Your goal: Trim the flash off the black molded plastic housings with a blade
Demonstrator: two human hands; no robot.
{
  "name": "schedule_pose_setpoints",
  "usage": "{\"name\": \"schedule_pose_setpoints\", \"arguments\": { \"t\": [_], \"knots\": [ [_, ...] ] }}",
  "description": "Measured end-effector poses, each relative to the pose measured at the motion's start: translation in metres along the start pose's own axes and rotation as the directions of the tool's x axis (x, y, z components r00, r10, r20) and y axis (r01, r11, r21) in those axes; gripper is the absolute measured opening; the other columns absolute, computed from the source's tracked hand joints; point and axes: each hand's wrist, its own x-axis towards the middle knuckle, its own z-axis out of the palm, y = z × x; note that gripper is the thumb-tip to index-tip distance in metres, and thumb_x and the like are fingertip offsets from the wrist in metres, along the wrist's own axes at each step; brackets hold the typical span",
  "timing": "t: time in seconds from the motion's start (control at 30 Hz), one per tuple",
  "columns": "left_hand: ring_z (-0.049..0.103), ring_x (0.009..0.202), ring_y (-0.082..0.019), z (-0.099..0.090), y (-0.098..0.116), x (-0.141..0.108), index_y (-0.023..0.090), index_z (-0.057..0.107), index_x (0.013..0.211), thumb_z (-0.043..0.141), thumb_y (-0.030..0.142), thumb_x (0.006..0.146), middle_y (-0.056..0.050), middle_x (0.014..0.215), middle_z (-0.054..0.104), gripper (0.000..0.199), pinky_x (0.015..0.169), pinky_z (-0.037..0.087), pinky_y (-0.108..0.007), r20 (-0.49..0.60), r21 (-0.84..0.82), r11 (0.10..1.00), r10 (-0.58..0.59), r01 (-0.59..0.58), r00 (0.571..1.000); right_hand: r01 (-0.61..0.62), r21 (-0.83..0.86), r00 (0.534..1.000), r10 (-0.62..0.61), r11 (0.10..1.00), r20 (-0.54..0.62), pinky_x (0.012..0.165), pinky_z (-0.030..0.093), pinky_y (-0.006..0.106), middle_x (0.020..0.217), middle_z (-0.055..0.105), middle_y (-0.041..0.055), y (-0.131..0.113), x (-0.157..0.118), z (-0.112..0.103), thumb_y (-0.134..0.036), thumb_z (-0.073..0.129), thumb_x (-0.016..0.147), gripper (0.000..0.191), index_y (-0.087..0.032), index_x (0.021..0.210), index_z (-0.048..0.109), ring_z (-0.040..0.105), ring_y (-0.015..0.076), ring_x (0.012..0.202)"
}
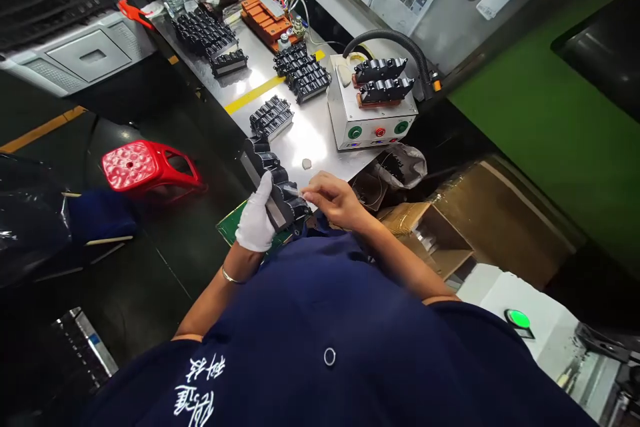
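In a white glove, my left hand (256,217) grips a long black moulded plastic part (274,190) with a row of rounded hollows, held tilted in front of my body over the table's near edge. My bare right hand (334,199) is closed in a pinch on a small, thin, pale tool (294,191), whose tip reaches the part's edge; its exact kind does not show. A small whitish lump (307,163) lies on the metal table (313,140) just beyond. Similar black parts (271,116) rest in a group past my left hand.
More black parts stand in rows (303,71) and at the far left (205,33). A white control box (373,107) with buttons carries two black parts. Behind is an orange fixture (270,19) with hoses. A red stool (150,167) stands left, an open carton (435,237) right.
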Motion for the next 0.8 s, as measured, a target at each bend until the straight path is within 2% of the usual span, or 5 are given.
{"name": "schedule_pose_setpoints", "arguments": {
  "t": [0.1,0.27,0.57,0.67,0.8],
  "knots": [
    [0.071,0.067,-0.017,0.002,0.005,0.002,0.020,0.070,0.095,0.057,0.047,0.091,-0.001,0.074,0.071,0.031,0.077,0.060,-0.033,0.004,-0.031,0.999,0.035,-0.035,0.999,-0.089,-0.013,0.977,0.085,0.996,-0.196,0.058,0.038,0.027,0.077,0.055,0.0002,0.006,-0.001,0.003,-0.054,0.057,0.088,0.035,-0.020,0.083,0.064,0.044,0.0098,0.062],
    [0.069,0.066,-0.011,0.009,0.012,0.007,0.019,0.069,0.083,0.054,0.036,0.095,0.002,0.072,0.070,0.026,0.078,0.058,-0.024,-0.089,-0.133,0.973,0.177,-0.188,0.980,-0.138,-0.030,0.989,0.136,0.990,-0.061,0.056,0.034,0.026,0.066,0.050,-0.0026,-0.005,-0.004,0.006,-0.051,0.063,0.084,0.033,-0.019,0.078,0.064,0.041,0.0091,0.058],
    [0.074,0.082,-0.014,0.012,0.006,0.001,0.011,0.069,0.096,0.048,0.023,0.099,-0.004,0.087,0.077,0.024,0.088,0.059,-0.027,-0.123,-0.314,0.932,-0.228,0.179,0.966,-0.103,-0.065,0.994,0.100,0.993,-0.051,0.057,0.034,0.026,0.063,0.044,-0.0033,-0.006,0.000,0.001,-0.049,0.052,0.090,0.034,-0.020,0.073,0.054,0.039,0.0104,0.058],
    [0.074,0.079,-0.013,0.011,0.006,0.003,0.013,0.069,0.095,0.046,0.020,0.099,-0.002,0.082,0.078,0.024,0.088,0.059,-0.026,-0.173,-0.343,0.930,-0.199,0.130,0.965,-0.078,-0.216,0.983,0.039,0.973,-0.181,0.063,0.037,0.027,0.069,0.049,-0.0008,0.004,-0.004,-0.001,-0.047,0.051,0.091,0.031,-0.020,0.074,0.052,0.043,0.0120,0.063],
    [0.074,0.091,-0.017,0.007,0.009,0.000,0.016,0.070,0.101,0.053,0.021,0.095,-0.002,0.086,0.078,0.019,0.091,0.059,-0.030,-0.169,-0.230,0.967,-0.151,0.110,0.974,-0.221,-0.337,0.966,0.159,0.915,-0.203,0.061,0.035,0.026,0.071,0.051,-0.0021,0.013,-0.010,-0.013,-0.047,0.055,0.089,0.026,-0.022,0.085,0.053,0.044,0.0118,0.061]
  ]
}}
